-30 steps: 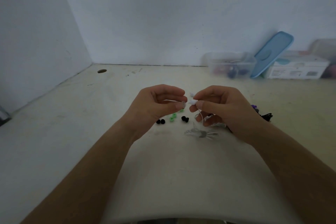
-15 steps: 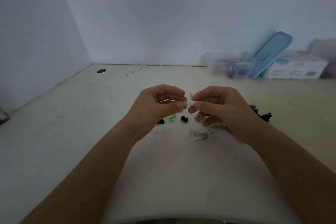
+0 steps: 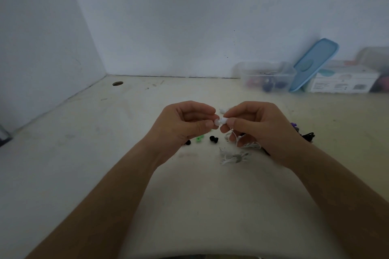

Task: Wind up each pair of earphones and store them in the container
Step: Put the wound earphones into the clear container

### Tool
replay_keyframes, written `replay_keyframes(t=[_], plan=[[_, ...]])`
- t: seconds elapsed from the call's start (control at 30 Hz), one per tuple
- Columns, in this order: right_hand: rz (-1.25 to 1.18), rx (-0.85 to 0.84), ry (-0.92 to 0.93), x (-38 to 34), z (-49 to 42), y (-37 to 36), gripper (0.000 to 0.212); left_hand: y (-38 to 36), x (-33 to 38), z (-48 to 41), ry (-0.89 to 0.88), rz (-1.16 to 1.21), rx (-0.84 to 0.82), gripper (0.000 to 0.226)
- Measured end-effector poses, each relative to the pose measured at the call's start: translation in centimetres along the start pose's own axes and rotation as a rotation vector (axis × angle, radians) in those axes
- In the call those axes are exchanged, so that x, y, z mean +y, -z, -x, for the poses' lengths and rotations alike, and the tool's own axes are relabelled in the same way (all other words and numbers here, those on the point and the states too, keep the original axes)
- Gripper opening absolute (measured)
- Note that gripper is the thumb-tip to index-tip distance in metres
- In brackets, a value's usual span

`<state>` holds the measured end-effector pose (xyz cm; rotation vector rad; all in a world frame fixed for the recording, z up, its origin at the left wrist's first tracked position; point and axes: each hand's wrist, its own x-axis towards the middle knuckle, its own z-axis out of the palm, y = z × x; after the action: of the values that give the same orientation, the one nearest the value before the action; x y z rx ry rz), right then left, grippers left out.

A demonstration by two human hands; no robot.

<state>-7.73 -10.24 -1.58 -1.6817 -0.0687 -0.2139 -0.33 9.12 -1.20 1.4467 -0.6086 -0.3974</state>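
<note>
My left hand (image 3: 185, 124) and my right hand (image 3: 259, 126) meet above the middle of the table. My right hand pinches a white earbud (image 3: 223, 120) of the white earphones. Their cable (image 3: 233, 156) hangs down to a loose tangle on the table. My left hand's thumb and forefinger pinch a small white ear tip (image 3: 216, 121) right against that earbud. A clear plastic container (image 3: 267, 75) with coloured earphones inside stands at the back right, its blue lid (image 3: 314, 63) leaning beside it.
Loose ear tips lie on the table under my hands: black ones (image 3: 213, 139) and a green one (image 3: 200, 139). Dark and purple earphones (image 3: 305, 134) lie right of my right hand. A white carton (image 3: 343, 80) stands at the back right, walls behind and left.
My hands have closed together, bringing the ear tip against the earbud. The white cable tangle on the table has shifted a little.
</note>
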Motion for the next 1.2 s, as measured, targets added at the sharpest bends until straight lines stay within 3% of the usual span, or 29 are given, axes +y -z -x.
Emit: replay_keyframes(t=[0.4, 0.67, 1.2], plan=[[-0.019, -0.062, -0.009, 0.01, 0.11, 0.02, 0.006, -0.27, 0.04, 0.10, 0.014, 0.031, -0.013, 0.036], [0.014, -0.049, 0.006, 0.13, 0.05, 0.09, 0.005, -0.40, -0.22, 0.05, 0.031, 0.072, -0.024, 0.023], [0.050, -0.033, 0.034, 0.19, 0.05, -0.04, 0.005, -0.61, -0.73, -0.18, 0.057, 0.064, -0.003, 0.032]])
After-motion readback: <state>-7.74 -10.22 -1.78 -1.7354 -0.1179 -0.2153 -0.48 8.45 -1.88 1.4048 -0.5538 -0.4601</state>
